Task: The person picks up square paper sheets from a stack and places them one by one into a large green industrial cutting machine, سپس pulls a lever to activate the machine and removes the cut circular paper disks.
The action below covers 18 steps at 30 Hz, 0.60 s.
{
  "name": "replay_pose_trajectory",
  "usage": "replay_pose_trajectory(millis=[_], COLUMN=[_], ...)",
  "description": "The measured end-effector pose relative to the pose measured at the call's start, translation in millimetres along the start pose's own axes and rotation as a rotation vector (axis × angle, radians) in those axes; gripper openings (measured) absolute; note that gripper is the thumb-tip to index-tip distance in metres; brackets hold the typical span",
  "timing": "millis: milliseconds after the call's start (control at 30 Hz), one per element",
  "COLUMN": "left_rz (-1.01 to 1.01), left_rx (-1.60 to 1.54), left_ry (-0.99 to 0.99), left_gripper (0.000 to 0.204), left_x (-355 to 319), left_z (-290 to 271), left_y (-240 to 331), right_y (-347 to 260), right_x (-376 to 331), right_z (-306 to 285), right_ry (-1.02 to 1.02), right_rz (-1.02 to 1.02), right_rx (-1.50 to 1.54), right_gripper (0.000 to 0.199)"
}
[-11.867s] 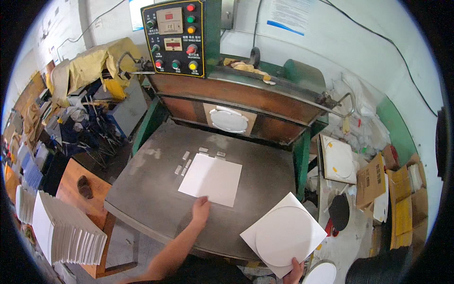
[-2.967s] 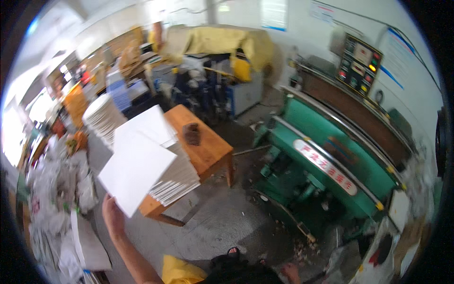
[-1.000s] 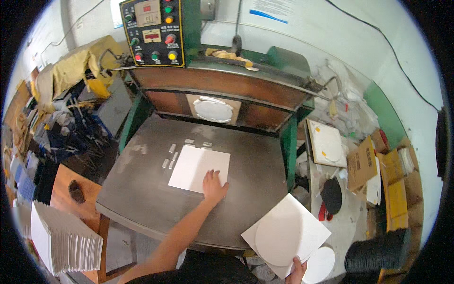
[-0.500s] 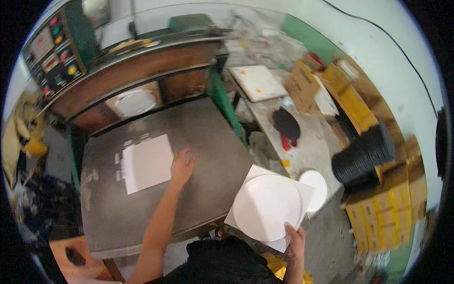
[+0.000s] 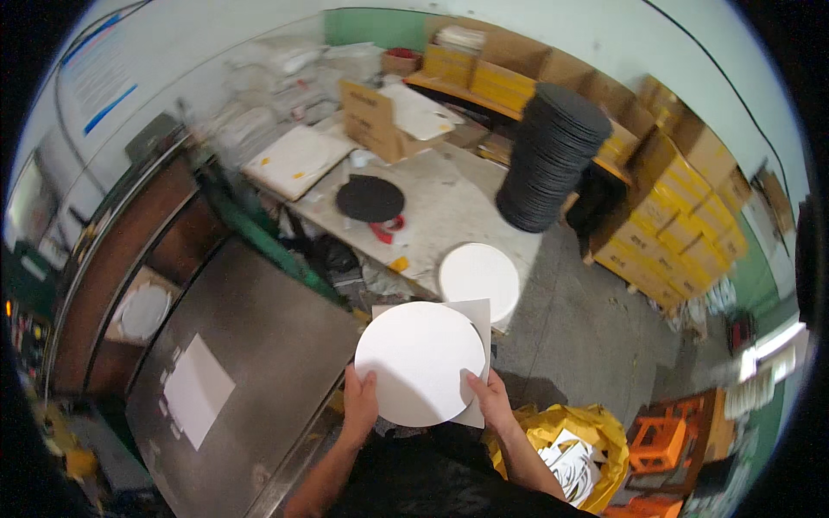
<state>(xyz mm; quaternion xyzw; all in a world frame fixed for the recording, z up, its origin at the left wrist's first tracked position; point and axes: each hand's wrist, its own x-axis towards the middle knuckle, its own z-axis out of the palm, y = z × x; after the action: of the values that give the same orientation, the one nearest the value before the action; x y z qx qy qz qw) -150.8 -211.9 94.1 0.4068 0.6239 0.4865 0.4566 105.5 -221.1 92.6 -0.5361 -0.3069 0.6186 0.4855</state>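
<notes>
A round white disc (image 5: 420, 358) is held in front of my body, lying over a square white sheet (image 5: 480, 414) whose corners show at the right and top. My left hand (image 5: 361, 402) grips the disc's left edge with its thumb on top. At the lower right my right hand (image 5: 490, 399) is closed on the disc and the sheet, thumb pressed on the disc. Just beyond them another white disc (image 5: 480, 278) lies at the near end of the worktable (image 5: 449, 186).
Left is a dark machine bed (image 5: 285, 345) with a white square sheet (image 5: 197, 390) on it. A tall stack of black discs (image 5: 553, 160) and a single black disc (image 5: 370, 198) are on the worktable. Boxes (image 5: 665, 233) are piled right; a yellow sack (image 5: 609, 440) holds white offcuts.
My view has turned right, from the machine bed toward the worktable. My left hand has left the bed and taken hold of the disc that my right hand held alone.
</notes>
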Motion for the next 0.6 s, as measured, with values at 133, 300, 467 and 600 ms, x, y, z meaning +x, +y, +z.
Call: replay_pose_trajectory(millis=[133,300,467,600], left_rz=[-0.48,-0.411,-0.423,-0.561], left_rx=[-0.338,-0.42,-0.693,-0.702], left_ry=[-0.455,-0.553,-0.562,-0.401], left_gripper=[0.043,0.046,0.045,0.042], left_x=[26.9,99.0,190.3,227.5], left_z=[56.9,141.5,226.2,261.7], left_y=[-8.5,-36.8,-65.7,-104.0], right_y=[5.9,-56.1,-76.5,-40.0], right_x=[8.4,-37.5,-125.4,-132.0], right_z=[-90.3,-213.4,-298.6,-306.2], right_ry=[0.119,0.487,0.951,1.271], right_rz=[-0.024,-0.071,-0.135,0.237], right_rx=[-0.079,-0.052,-0.392,-0.798], right_gripper=[0.031,0.029,0.026,0.03])
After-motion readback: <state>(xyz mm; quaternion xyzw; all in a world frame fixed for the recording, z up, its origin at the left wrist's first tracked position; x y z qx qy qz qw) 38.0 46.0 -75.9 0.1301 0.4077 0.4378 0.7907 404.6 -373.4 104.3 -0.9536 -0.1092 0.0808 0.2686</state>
